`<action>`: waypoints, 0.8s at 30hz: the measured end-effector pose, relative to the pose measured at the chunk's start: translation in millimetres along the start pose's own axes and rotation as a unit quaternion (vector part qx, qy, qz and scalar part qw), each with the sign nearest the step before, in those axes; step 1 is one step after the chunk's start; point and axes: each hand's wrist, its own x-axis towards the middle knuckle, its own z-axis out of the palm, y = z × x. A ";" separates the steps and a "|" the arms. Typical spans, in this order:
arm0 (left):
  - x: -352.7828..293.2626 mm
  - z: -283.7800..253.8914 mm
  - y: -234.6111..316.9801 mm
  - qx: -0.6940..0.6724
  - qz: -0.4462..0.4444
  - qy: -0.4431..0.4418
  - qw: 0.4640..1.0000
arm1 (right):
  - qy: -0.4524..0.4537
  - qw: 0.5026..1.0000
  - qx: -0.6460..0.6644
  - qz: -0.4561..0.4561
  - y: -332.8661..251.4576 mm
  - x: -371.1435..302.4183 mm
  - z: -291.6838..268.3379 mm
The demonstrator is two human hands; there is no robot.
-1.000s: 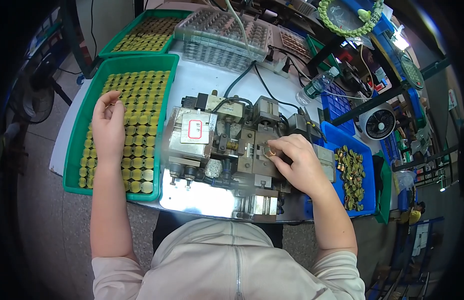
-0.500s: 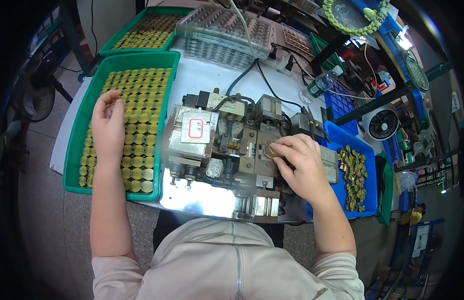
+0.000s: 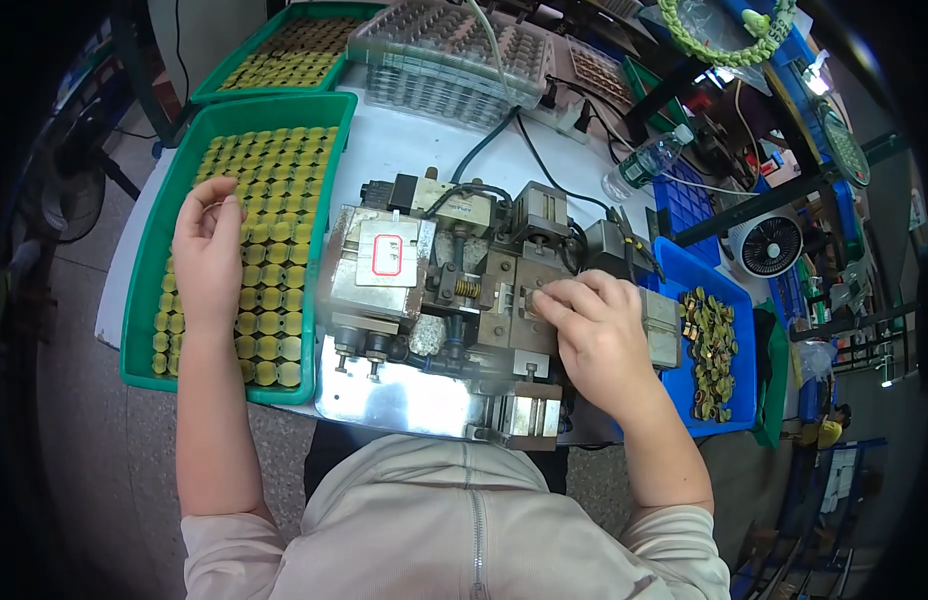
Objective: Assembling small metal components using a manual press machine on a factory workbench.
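Two hands: both belonged to the seated person, one at each side of the bench.
Left hand: the left hand (image 3: 206,255) rested on the brass caps (image 3: 269,240) in the near green tray (image 3: 144,300), fingers curled down onto one row; whether a cap was already pinched I could not tell.
Right hand: the right hand (image 3: 599,335) lay on the small press fixture (image 3: 454,300) in the middle, fingertips (image 3: 549,298) pressed at its central slot; any piece under them was hidden.
Handling: the caps looked like small, light, stiff metal pieces, smooth and likely slippery; a fingertip pinch on the rim of a single cap seemed the sound hold.
Green trays: two, the near one and a far green tray (image 3: 284,50), both packed with rows too many to count.
Blue bin: one blue bin (image 3: 734,310) just right of the fixture, holding a loose heap of brass pieces (image 3: 712,345).
Clear tray: one clear tray (image 3: 444,50) of parts at the far edge.
Others: one water bottle (image 3: 646,165) and one small white fan (image 3: 769,245) on the far right.
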 end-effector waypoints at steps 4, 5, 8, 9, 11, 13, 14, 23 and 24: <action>0.7 -0.4 -0.6 0.002 0.000 0.001 1.000 | -0.010 1.000 -0.013 -0.009 -1.8 -2.6 4.9; 1.0 -0.4 0.4 0.005 0.003 0.004 1.000 | -0.008 1.000 -0.006 -0.006 -1.3 -4.1 6.0; 1.0 2.2 4.0 0.013 0.010 0.007 1.000 | -0.001 1.000 0.010 0.002 0.2 -7.6 9.0; 0.5 3.6 5.5 0.013 0.028 0.017 0.999 | -0.002 1.000 0.009 0.002 0.1 -8.1 10.0; -1.5 5.4 10.2 0.013 0.065 0.038 0.997 | 0.000 1.000 0.009 0.002 -0.8 -8.5 11.6; -7.2 11.7 22.7 0.027 0.105 0.029 0.994 | 0.003 1.000 0.007 0.006 -0.5 -10.5 13.0; -13.6 21.7 34.1 0.041 0.127 0.009 0.991 | 0.002 1.000 0.009 0.009 0.3 -12.1 14.0; -78.7 136.6 84.9 0.113 0.405 -0.384 0.822 | 0.106 0.993 0.036 0.049 20.2 -17.8 -22.1; -79.7 140.1 79.6 0.137 0.412 -0.402 0.806 | 0.158 0.984 0.051 0.069 31.5 -23.6 -33.1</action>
